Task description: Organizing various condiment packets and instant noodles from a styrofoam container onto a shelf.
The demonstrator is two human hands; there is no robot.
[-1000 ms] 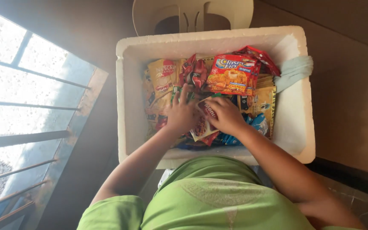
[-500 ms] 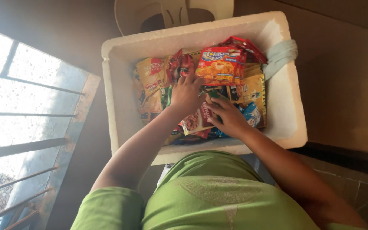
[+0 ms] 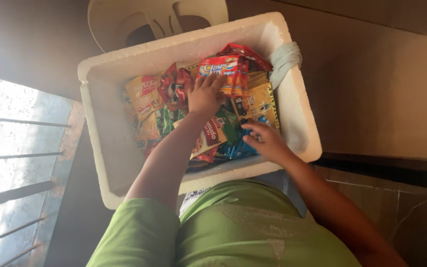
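A white foam box (image 3: pixel 100 128) stands in front of me, packed with snack packets. My left hand (image 3: pixel 204 95) reaches deep into it, fingers spread flat against an orange snack packet (image 3: pixel 227 69) and the red packets (image 3: pixel 173 85) beside it. My right hand (image 3: pixel 268 140) hovers near the box's near right side, fingers loosely curled over blue packets (image 3: pixel 240 148), beside a green and red packet (image 3: pixel 214 132). A yellow packet (image 3: pixel 259 106) lies between the hands. Neither hand grips anything that I can see.
A pale plastic chair (image 3: pixel 159 20) stands behind the box. A light blue cloth (image 3: pixel 285 58) hangs over the box's right rim. Window bars (image 3: pixel 21 158) with bright daylight fill the left. A brown wall and a dark ledge (image 3: pixel 386 168) are on the right.
My left hand has moved farther up into the box onto the orange packet. My right hand has drawn back toward the near right corner, away from the packet it touched.
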